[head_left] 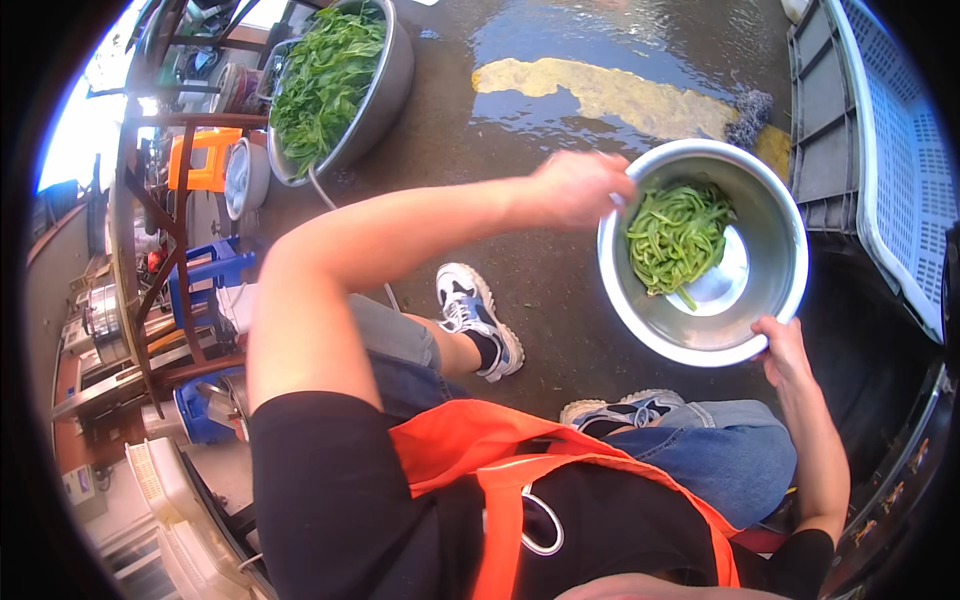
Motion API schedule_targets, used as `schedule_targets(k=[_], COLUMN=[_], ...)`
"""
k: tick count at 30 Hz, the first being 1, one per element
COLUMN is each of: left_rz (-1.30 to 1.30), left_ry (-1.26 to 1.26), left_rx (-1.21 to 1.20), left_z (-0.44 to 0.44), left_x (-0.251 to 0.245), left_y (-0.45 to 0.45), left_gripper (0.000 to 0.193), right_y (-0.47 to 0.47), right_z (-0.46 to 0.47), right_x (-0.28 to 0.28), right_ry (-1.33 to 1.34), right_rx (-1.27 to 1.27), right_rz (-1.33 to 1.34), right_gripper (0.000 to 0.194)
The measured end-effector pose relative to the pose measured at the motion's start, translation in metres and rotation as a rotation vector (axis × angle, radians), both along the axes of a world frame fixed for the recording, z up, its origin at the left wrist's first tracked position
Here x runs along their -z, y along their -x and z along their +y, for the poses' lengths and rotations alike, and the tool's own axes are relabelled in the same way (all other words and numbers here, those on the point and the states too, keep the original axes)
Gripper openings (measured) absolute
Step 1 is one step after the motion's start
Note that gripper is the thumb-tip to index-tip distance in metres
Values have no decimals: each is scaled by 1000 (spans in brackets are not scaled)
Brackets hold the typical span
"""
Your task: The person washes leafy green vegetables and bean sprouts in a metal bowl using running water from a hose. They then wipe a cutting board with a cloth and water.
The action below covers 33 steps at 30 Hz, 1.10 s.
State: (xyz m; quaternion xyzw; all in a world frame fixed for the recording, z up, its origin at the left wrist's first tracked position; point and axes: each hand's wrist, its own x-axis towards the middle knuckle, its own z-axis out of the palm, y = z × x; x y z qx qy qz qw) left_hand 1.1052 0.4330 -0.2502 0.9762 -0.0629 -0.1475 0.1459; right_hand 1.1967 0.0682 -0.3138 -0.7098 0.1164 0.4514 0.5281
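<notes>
A stainless steel bowl [772,247] is tilted toward me to my right, showing its inside. A heap of green vegetable strips [679,232] lies against its left inner wall, with bare steel beside it. My right hand [784,349] grips the bowl's lower right rim, thumb over the edge. My left hand [589,187] reaches across to the upper left rim, fingers curled and blurred by motion. Something small and pale shows at its fingertips, too unclear to name. Whether this hand grips the rim I cannot tell.
A large metal basin [401,75] of leafy greens [330,79] stands at upper left. Crates, one light blue [904,150], line the right side. Ahead is wet floor [540,30] with a yellow patch. A metal rack [180,255] and blue stool [202,277] stand left.
</notes>
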Motion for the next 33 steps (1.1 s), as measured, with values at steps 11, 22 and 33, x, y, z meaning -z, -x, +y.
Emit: schedule_targets(k=[11,22,33], left_rz=[276,54,-352], left_ry=[-589,868,0], left_rx=[-1563,-2033,-1520], left_z=[418,549,536], left_x=[-23,78,-85], left_y=[248,306,317], left_gripper=[35,14,47], right_y=[-3,21,-42], right_z=[242,481,601], right_x=[-35,-7,-60], right_ry=[66,217,264], right_rx=[-170,-115,-989], right_rz=[9,87,-520], right_gripper=[25,25,52])
